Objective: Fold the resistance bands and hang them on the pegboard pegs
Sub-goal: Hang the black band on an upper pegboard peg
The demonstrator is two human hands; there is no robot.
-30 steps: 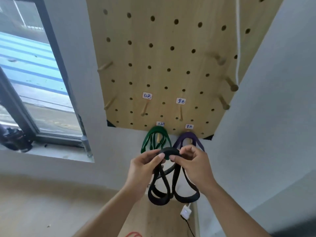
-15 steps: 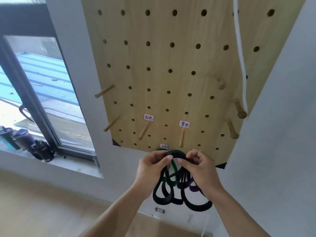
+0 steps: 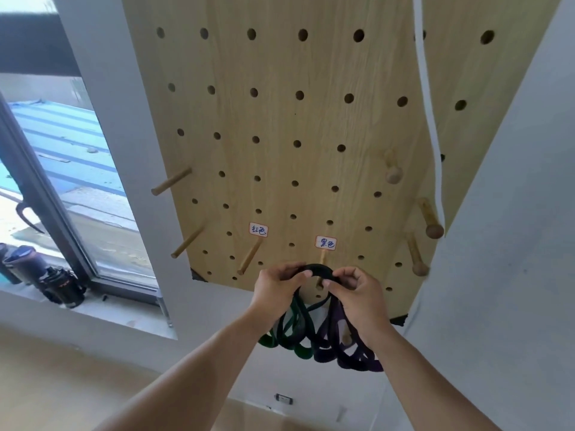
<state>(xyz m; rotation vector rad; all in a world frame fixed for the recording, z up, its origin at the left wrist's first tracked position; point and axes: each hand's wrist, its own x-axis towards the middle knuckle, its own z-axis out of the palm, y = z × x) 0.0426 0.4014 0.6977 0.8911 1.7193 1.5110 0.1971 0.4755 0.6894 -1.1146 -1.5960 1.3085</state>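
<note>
I pinch the top bend of the folded black band [image 3: 317, 270] between my left hand [image 3: 275, 290] and right hand [image 3: 357, 293], right at the black-labelled peg [image 3: 322, 265]; it looks light, floppy and grippy, so holding both sides of the bend should keep its loops gathered.

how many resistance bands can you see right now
3: the black band held up by the left hand and right hand, the green band and the purple band hanging behind it. Others may be hidden.

both hands [image 3: 277, 290] [image 3: 357, 293] raised, fingers pinched
</note>
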